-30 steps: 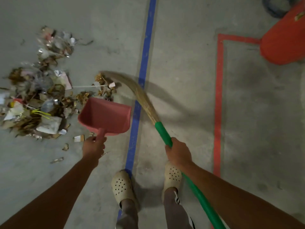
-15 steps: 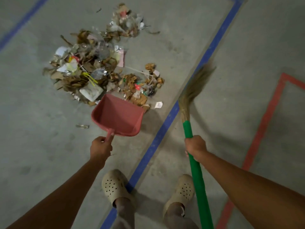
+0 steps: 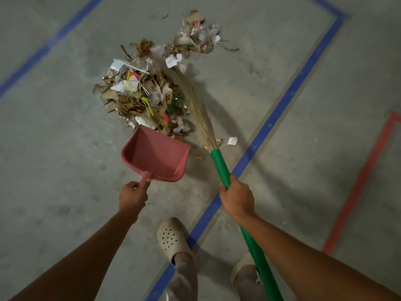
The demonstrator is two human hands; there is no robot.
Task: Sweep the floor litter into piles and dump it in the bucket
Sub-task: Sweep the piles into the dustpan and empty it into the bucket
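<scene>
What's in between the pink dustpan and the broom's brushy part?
The near edge of the litter pile: brown scraps lie between the dustpan and the broom bristles, as the head view shows.

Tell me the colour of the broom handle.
Green. The broom handle, gripped by the right hand, shows clearly in the head view.

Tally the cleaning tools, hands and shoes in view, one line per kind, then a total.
broom: 1
dustpan: 1
hands: 2, the left hand on the dustpan's handle and the right hand on the broom's green handle
shoes: 2, the left shoe and the right shoe
Total: 6
</scene>
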